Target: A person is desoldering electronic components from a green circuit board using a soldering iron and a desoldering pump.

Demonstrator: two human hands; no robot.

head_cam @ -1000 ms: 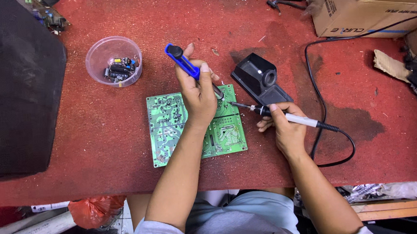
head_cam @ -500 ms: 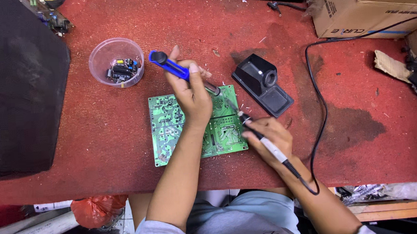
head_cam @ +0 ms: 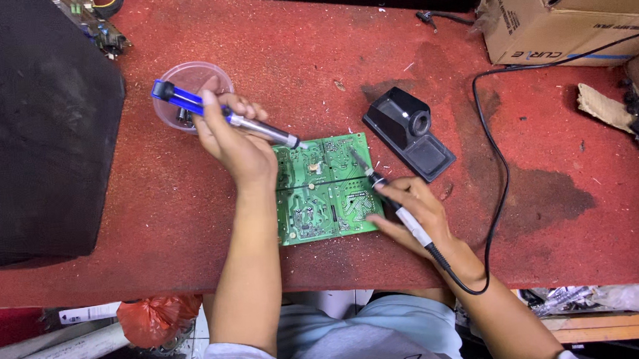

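A green circuit board (head_cam: 319,194) lies on the red bench top (head_cam: 312,54), solder side up. My left hand (head_cam: 234,140) grips a blue and silver desoldering pump (head_cam: 215,112), whose tip sits at the board's upper left corner. My right hand (head_cam: 414,212) holds a soldering iron (head_cam: 387,194) like a pen, its tip pointing up over the board's right half. The iron's black cable (head_cam: 494,191) loops off to the right.
A black soldering iron stand (head_cam: 409,131) sits just right of the board. A clear plastic cup (head_cam: 188,88) with small parts is behind my left hand. A large black object (head_cam: 32,130) fills the left side. Cardboard boxes (head_cam: 575,8) stand at the back right.
The view has shifted, so the board now appears further right. My left hand and the pump have moved left, off the board's middle to its upper left corner. The iron stays over the board's right half.
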